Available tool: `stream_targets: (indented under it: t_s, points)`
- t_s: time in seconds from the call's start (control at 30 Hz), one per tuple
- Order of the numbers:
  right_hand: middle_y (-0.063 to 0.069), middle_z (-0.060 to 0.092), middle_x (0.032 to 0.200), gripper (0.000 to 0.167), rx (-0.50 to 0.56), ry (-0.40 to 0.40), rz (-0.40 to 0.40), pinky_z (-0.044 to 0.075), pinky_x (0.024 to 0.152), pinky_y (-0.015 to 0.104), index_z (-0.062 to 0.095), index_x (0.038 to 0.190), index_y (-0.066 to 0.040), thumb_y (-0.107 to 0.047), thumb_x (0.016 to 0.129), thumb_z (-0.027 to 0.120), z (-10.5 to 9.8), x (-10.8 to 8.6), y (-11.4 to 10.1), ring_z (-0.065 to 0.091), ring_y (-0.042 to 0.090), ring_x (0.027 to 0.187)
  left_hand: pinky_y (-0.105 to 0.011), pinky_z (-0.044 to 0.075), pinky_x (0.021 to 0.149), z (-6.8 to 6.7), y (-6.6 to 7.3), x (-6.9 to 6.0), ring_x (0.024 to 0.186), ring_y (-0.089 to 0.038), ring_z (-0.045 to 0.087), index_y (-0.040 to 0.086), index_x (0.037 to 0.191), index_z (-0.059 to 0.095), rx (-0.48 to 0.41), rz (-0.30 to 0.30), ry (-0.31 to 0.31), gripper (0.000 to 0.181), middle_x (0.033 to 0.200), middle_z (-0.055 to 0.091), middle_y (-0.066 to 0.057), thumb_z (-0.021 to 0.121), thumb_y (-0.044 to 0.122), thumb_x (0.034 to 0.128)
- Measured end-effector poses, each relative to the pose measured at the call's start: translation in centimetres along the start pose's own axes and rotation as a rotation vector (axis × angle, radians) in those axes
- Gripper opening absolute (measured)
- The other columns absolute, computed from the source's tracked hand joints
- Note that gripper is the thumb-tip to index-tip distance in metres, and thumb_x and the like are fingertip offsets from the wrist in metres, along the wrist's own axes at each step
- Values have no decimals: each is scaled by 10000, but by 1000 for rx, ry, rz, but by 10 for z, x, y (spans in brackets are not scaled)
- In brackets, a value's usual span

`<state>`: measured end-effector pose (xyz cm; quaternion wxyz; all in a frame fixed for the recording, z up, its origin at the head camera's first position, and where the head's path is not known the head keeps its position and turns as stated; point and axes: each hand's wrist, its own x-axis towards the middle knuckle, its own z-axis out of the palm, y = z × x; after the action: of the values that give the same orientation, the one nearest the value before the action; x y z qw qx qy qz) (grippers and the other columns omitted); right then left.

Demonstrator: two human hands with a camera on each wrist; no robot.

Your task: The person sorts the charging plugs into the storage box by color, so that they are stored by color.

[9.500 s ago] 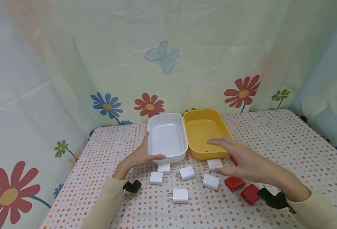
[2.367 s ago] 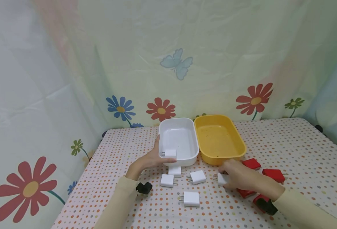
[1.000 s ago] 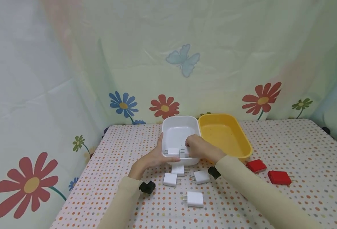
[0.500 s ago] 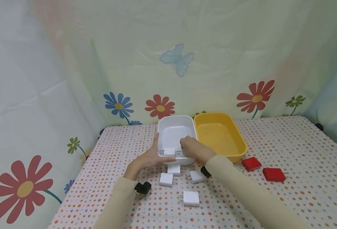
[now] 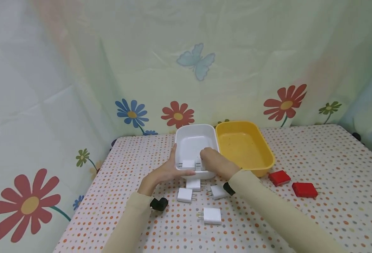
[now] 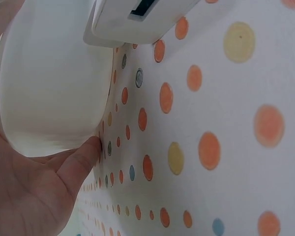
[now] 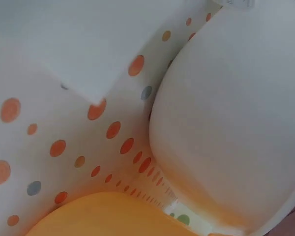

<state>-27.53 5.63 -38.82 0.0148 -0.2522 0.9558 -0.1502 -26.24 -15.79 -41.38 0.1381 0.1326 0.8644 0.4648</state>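
Placement of a second charger [image 5: 203, 166], white, box-shaped and of plastic, was noted inside the white tray [image 5: 193, 142], a rounded-corner plastic vessel. A couple of seconds earlier, this piece had been held over the table, before the yellow tray [image 5: 244, 146], also of plastic; it was now found at the white tray's near end, just beside the first charger [image 5: 189, 164], a white plastic block, toward which its prongs were turned. The work was judged to be advanced by one piece, with four loose white chargers [image 5: 212, 215] counted on the table.

By the curled right hand [image 5: 217, 162], the second charger was gripped from above; whether its underside was fully seated could not be told. By the left hand [image 5: 165, 172], the white tray's near left corner was held between thumb and fingers.

Smooth, sloping walls were observed on both trays, which stood side by side. Softened edges and slim metal prongs were seen on the loose chargers; a dark slot was shown on one in the left wrist view. Two red plastic chargers [image 5: 305, 189] were found to the right. A white tablecloth [image 5: 173, 233] printed with multicoloured dots was laid beneath, its surface apparently flat.
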Motion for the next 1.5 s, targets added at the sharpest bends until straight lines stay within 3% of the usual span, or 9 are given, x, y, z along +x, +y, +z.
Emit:
stream_targets:
  t_s: [0.1,0.23,0.43,0.53,0.7,0.8,0.97,1.2,1.5]
  points:
    - [163,682,968,137,51,-12,36,561,861,394,719,1028,87,114,911,653,-1,-2,3,592,245,852,-594,310,1178,2,0,2,1457,-360,372,234,1661,-169,9,-15,-6,1366,1679,227,-192,883,471,822]
    - [194,682,1069,221,96,30,20,558,943,437,718,1107,112,69,890,726,-6,-11,4,632,297,965,-600,311,1175,3,0,3,1457,-373,372,225,1662,-166,16,-28,-10,1370,1679,229,-202,886,470,819]
    - [176,679,1073,256,142,157,-133,582,903,419,719,1124,99,-2,901,793,-30,-40,-12,670,320,997,-609,337,1148,0,-4,3,1407,-340,413,217,1659,-161,1,7,-1,1326,1633,286,-166,873,396,849]
    - [137,682,1054,234,140,171,-216,593,850,370,736,1098,64,-12,890,808,-41,-59,-25,679,279,955,-608,353,1133,-2,-7,1,1377,-333,433,223,1660,-143,-13,14,3,1313,1606,312,-152,878,368,848]
    - [67,681,1052,244,171,81,-291,585,794,276,755,1092,6,-57,873,844,-49,-90,-47,654,167,902,-618,357,1130,-6,-11,-4,1359,-356,455,213,1666,-133,9,-19,26,1333,1602,335,-171,890,396,831]
    - [37,677,1060,272,192,6,-323,577,796,265,757,1111,-26,-82,866,859,-47,-106,-54,647,139,917,-627,354,1133,-7,-14,-4,1372,-356,448,193,1667,-117,5,-3,28,1314,1605,333,-176,886,375,837]
    - [26,668,1085,320,211,-100,-306,579,810,275,756,1131,-42,-90,841,883,-33,-125,-56,648,150,953,-612,347,1143,-5,-14,-1,1374,-332,440,184,1666,-95,-12,32,19,1304,1595,347,-159,894,351,833]
    - [18,648,1052,353,221,-192,-197,564,791,307,761,1108,-9,-86,800,913,-7,-130,-49,581,99,875,-578,330,1163,-1,-8,4,1387,-303,422,178,1664,-76,-23,85,2,1299,1600,329,-138,904,322,824]
    - [-23,625,970,331,273,-189,-188,525,720,270,764,1050,-10,-58,764,924,2,-128,-41,528,53,803,-599,325,1165,0,-3,6,1421,-317,404,196,1665,-98,-17,93,-2,1310,1625,303,-150,894,365,827]
